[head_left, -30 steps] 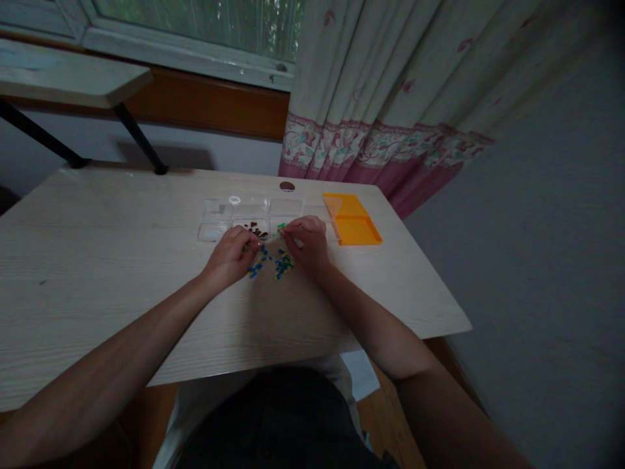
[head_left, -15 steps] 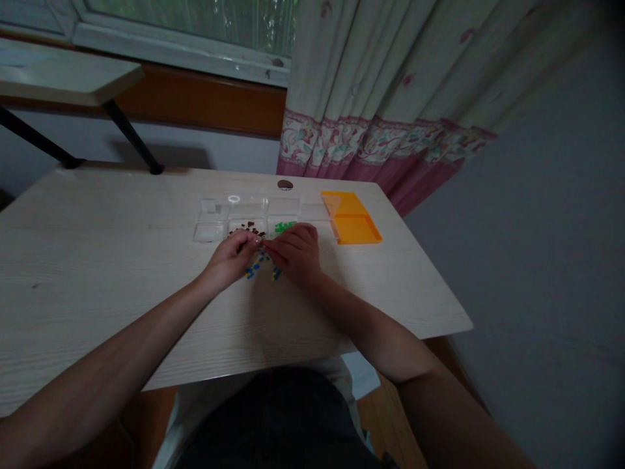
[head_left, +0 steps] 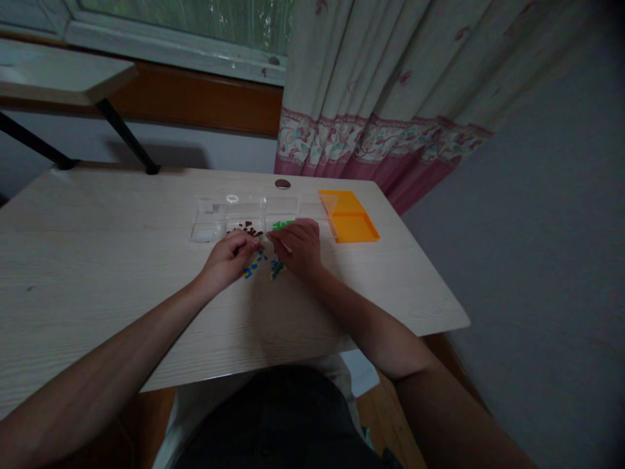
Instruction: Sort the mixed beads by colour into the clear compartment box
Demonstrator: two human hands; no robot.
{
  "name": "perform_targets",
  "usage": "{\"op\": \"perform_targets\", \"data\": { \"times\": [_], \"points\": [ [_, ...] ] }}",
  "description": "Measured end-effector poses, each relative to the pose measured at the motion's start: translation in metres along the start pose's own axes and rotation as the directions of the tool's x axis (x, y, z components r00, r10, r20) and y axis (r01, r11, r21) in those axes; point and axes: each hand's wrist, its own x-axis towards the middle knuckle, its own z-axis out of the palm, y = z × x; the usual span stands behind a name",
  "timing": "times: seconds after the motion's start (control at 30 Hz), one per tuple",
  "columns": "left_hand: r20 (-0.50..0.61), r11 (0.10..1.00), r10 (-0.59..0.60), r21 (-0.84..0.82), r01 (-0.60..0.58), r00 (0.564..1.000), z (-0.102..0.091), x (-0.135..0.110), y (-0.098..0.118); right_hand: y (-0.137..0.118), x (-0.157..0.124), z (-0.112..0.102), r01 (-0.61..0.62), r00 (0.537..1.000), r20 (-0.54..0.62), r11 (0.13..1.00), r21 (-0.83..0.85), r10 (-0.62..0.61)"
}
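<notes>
My left hand point(head_left: 227, 256) is closed in a pinch over the table, with its fingertips in front of a group of small brown pieces point(head_left: 249, 228). My right hand point(head_left: 300, 251) faces it, thumb and fingers pressed together beside small green pieces point(head_left: 282, 225). A narrow gap separates the two sets of fingertips. Whatever either pinch holds is too small to make out. Below the hands lie small blue and yellow pieces point(head_left: 252, 266) and a darker blue-green cluster point(head_left: 277, 267). Behind them stands a clear plastic compartment box point(head_left: 209, 231), partly hidden by my hands.
An orange tray or lid point(head_left: 356, 228) lies to the right of the clear box. A dark round spot point(head_left: 282, 184) shows near the back edge of the pale wooden table point(head_left: 122, 260). A raised shelf point(head_left: 63, 78) on black legs stands back left; a curtain point(head_left: 361, 137) hangs behind.
My fingertips, close together before, have parted slightly, with my right fingers drawn back to the right. The view has shifted a little.
</notes>
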Motion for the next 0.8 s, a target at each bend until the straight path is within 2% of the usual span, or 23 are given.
{"op": "perform_targets", "data": {
  "times": [0.13, 0.23, 0.43, 0.67, 0.8],
  "points": [
    [0.028, 0.990, 0.097, 0.098, -0.099, 0.995, -0.001, -0.001, -0.002, 0.025, 0.007, 0.002, -0.212, 0.973, -0.101, 0.977, -0.023, 0.209],
    [0.056, 0.981, 0.125, 0.144, -0.132, 0.991, -0.002, -0.002, -0.002, 0.038, 0.009, 0.005, -0.296, 0.948, -0.139, 0.954, -0.046, 0.287],
    [0.083, 0.961, 0.183, 0.195, -0.196, 0.980, -0.003, -0.001, 0.002, 0.039, 0.006, 0.012, -0.284, 0.957, -0.097, 0.952, -0.113, 0.274],
    [0.116, 0.931, 0.220, 0.270, -0.244, 0.969, -0.002, -0.002, 0.000, 0.041, 0.009, 0.012, -0.321, 0.943, -0.117, 0.945, -0.064, 0.312],
    [0.224, 0.890, 0.264, 0.318, -0.326, 0.938, 0.003, -0.005, 0.005, 0.037, 0.009, 0.011, -0.320, 0.943, -0.113, 0.947, -0.039, 0.314]
  ]
}}
